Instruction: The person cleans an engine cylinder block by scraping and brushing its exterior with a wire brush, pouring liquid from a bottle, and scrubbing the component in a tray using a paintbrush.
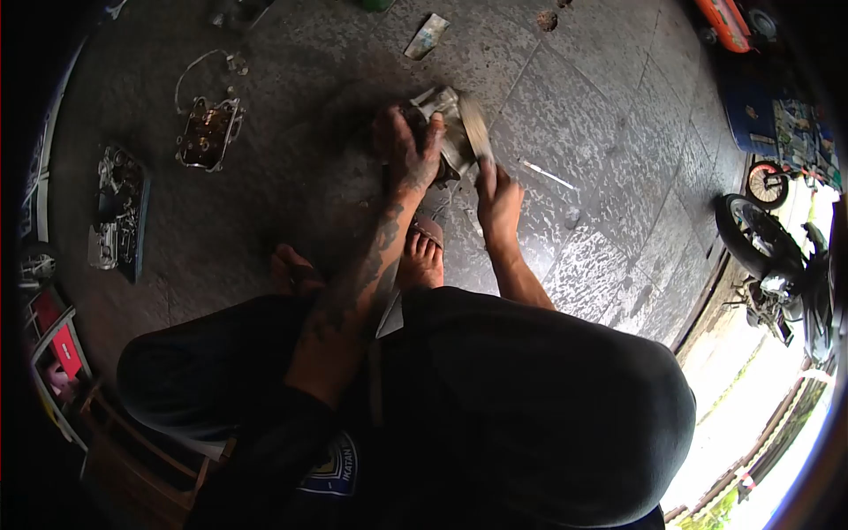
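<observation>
A greyish metal engine part point(454, 141) is on the dark tiled floor in front of my feet. My left hand point(413, 150) grips its left side, with fingers and thumb around it. In my right hand point(497, 199) is a pale, flat brush-like tool point(474, 126), blurred by motion, which lies against the right side of the part. The fingers of my right hand are wrapped round the tool's lower end. The tool's exact kind is hard to make out.
An opened metal engine piece point(209, 134) lies at the left, near a tray point(134, 221) of metal parts. A thin white stick point(548, 174) lies to the right. A flat scrap point(427, 36) is beyond the part. Motorcycle wheels point(758, 231) stand at the far right.
</observation>
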`<state>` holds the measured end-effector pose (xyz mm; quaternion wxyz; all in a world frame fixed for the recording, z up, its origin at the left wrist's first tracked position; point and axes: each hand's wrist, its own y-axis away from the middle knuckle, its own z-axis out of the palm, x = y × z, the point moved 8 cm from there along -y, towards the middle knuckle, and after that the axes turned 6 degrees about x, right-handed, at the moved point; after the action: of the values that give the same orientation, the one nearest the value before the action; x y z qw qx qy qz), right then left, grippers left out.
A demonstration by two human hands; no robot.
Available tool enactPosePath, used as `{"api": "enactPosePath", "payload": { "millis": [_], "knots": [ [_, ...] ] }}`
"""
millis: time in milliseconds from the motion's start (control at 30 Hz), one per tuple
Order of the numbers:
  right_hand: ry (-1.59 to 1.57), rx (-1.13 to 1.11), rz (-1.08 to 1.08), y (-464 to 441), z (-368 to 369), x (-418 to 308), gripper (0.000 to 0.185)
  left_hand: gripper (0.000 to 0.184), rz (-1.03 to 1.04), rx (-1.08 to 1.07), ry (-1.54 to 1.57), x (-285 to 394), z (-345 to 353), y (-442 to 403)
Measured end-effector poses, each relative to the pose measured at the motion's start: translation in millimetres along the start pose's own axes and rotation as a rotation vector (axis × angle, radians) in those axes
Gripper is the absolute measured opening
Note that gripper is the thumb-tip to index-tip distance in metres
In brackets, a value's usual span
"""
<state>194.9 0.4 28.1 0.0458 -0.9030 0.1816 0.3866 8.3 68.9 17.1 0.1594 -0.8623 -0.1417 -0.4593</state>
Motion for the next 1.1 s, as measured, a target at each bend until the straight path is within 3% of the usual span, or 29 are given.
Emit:
{"api": "enactPosePath", "payload": {
  "millis": [67, 100, 167, 233, 300, 333, 367, 467, 567, 667, 733, 767, 800, 867, 900, 933, 1000, 1100],
  "knots": [
    [-0.108, 0.059, 0.186, 40.8, -17.9, 45.6, 0.038, 0.072, 0.141, 0.073, 0.082, 1.4, -1.3, -2.0],
    [-0.179, 0.107, 0.14, 47.1, -18.6, 74.5, 0.037, 0.073, 0.202, 0.113, 0.107, 1.2, -1.0, -4.0],
    [0.082, 0.03, 0.214, 52.9, -38.5, 83.5, 0.04, 0.071, 0.084, 0.1, 0.025, -5.4, 5.4, -1.4],
    [-0.199, 0.181, 0.148, 27.4, -42.2, 31.8, 0.045, 0.069, 0.069, 0.038, 0.176, -5.0, 4.6, -1.4],
    [-0.167, 0.119, 0.034, -4.9, -19.4, -13.6, 0.043, 0.067, 0.021, 0.008, 0.051, 1.9, 0.2, -2.5],
    [-0.051, 0.068, 0.049, 1.0, -15.2, -7.9, 0.043, 0.068, -0.022, -0.039, 0.118, -1.2, 1.8, -5.1],
    [0.057, 0.021, 0.045, 3.3, -8.0, -2.1, 0.042, 0.068, 0.062, 0.08, 0.021, -0.5, -0.3, 1.8],
    [-0.065, 0.1, 0.09, 43.9, -20.2, 46.6, 0.044, 0.067, 0.242, 0.119, 0.164, 6.3, -3.2, -2.2],
    [-0.031, 0.095, 0.169, 42.5, -38.7, 17.6, 0.048, 0.065, 0.04, 0.018, 0.109, -1.3, 2.1, -3.5],
    [-0.165, 0.137, 0.141, 9.6, -28.4, -18.2, 0.049, 0.062, 0.084, 0.061, 0.105, 6.1, -0.6, -6.1],
    [0.069, 0.015, 0.075, 10.7, -8.0, -7.0, 0.049, 0.061, 0.06, 0.031, 0.015, 8.3, -3.5, -0.6],
    [-0.038, 0.072, 0.265, 39.8, -11.1, 48.8, 0.047, 0.067, 0.15, 0.059, 0.059, 5.2, -2.8, 0.3],
    [0.054, 0.047, 0.328, 58.8, -20.0, 57.9, 0.046, 0.07, 0.16, 0.101, 0.07, 4.0, -3.5, -3.9],
    [0.0, 0.275, -0.072, 58.9, -36.6, 42.0, 0.048, 0.077, 0.11, 0.058, 0.103, -5.4, 6.1, -7.0],
    [0.112, 0.106, 0.244, 74.1, -46.3, 64.0, 0.05, 0.073, 0.085, 0.06, 0.102, -1.7, 2.3, -3.9],
    [-0.054, 0.145, 0.33, 59.5, -50.0, 40.0, 0.052, 0.07, 0.079, 0.039, 0.107, 0.7, 0.3, -2.7],
    [-0.239, 0.146, 0.187, 16.7, -36.0, -15.9, 0.05, 0.065, 0.129, 0.096, 0.095, 3.7, -2.0, -1.1],
    [-0.061, 0.085, 0.092, 22.6, -4.7, 16.0, 0.046, 0.065, 0.109, 0.082, 0.125, 8.9, -6.3, -0.6]
  ]
}}
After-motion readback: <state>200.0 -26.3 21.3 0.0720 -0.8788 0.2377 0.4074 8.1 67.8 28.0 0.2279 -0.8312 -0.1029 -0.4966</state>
